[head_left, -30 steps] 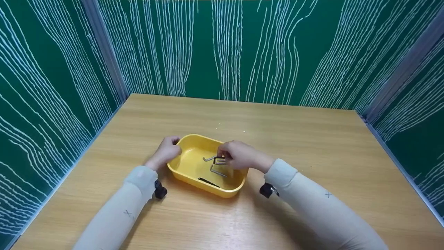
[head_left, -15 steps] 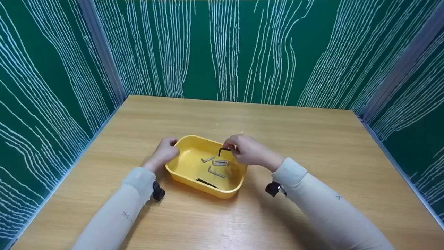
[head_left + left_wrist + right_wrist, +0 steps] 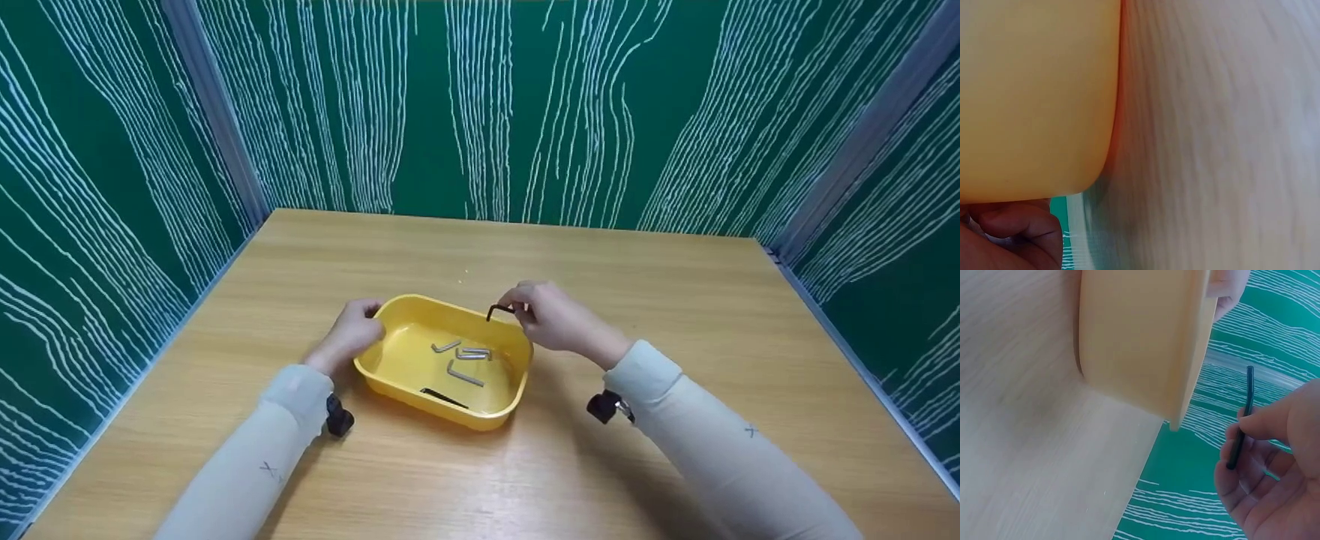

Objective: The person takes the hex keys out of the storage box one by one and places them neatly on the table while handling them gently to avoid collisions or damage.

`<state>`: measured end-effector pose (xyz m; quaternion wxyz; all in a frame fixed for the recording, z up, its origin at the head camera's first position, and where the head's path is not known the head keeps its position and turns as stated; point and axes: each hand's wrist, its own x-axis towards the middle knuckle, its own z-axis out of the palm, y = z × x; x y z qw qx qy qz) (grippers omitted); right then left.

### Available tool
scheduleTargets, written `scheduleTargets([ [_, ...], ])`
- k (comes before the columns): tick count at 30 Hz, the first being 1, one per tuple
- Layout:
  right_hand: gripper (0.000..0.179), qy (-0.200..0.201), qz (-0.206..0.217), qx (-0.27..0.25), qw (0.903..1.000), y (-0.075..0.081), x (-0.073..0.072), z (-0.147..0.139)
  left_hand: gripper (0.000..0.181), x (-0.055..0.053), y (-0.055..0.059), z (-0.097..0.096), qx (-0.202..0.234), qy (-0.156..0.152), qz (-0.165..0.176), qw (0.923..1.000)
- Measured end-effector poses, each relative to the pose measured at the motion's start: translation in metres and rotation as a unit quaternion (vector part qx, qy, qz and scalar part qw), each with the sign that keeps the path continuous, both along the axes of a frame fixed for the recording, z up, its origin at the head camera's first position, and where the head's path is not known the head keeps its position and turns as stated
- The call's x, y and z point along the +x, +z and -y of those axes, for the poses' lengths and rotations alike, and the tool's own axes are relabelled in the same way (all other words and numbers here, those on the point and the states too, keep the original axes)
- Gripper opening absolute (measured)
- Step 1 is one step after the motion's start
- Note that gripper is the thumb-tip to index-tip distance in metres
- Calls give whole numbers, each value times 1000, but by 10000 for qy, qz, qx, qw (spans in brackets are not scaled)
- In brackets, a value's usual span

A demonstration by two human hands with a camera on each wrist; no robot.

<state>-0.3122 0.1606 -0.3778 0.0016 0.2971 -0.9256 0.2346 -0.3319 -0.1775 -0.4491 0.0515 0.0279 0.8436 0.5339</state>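
Observation:
A yellow plastic bin (image 3: 397, 364) stands on the table, with my left hand (image 3: 350, 334) gripping its left end by the rim. In the left wrist view, curled fingers (image 3: 1027, 225) lie against the bin's wall. My right hand (image 3: 555, 319) holds a black hex key (image 3: 498, 306) above the bin's back right rim. The right wrist view shows this black hex key (image 3: 1249, 391) pinched between thumb and fingers, its short end sticking out. Several silver hex keys (image 3: 466, 374) lie on the bin's floor. A slim black piece (image 3: 444, 397) lies along the near wall inside.
The wooden table (image 3: 637, 285) runs back to a green wall (image 3: 427, 112) with white wavy lines, and similar panels stand at both sides. Tiny pale specks (image 3: 466, 271) lie on the table behind the bin. A small black camera (image 3: 602, 406) hangs at the right wrist.
My right hand has lifted the black hex key up from the silver ones and carried it right and back to the bin's rim. My left hand keeps its grip on the bin.

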Motion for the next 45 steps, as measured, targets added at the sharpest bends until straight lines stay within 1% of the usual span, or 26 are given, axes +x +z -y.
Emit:
scheduleTargets([
  [4, 31, 27, -291, -67, 9996, -1, -2, -6, 47, 1, 1, 0, -47, 32, 103, 9999],
  [8, 31, -16, -417, -140, 9990, -1, -4, -12, 49, 1, 1, 0, -73, 23, 150, 9999],
  [14, 29, -261, -360, -178, 9989, 1, -5, -22, 50, -1, -1, 1, -31, 81, 247, 9997],
  [22, 29, -415, -509, -361, 9972, 2, -9, -38, 56, -1, -1, 1, -192, 18, 98, 9998],
  [29, 30, -815, -394, -422, 9950, 1, -13, -55, 53, -1, -2, 1, -225, 39, 55, 9997],
  [37, 31, -1125, -301, -552, 9917, 1, -18, -72, 47, -1, -1, 1, -291, 75, 64, 9995],
  [41, 31, -1222, -325, -572, 9903, 0, -18, -80, 46, -2, -2, 1, -297, 69, -37, 9995],
  [45, 31, -1280, -309, -583, 9896, 0, -18, -89, 47, -2, -2, 1, -269, 70, -65, 9996],
])
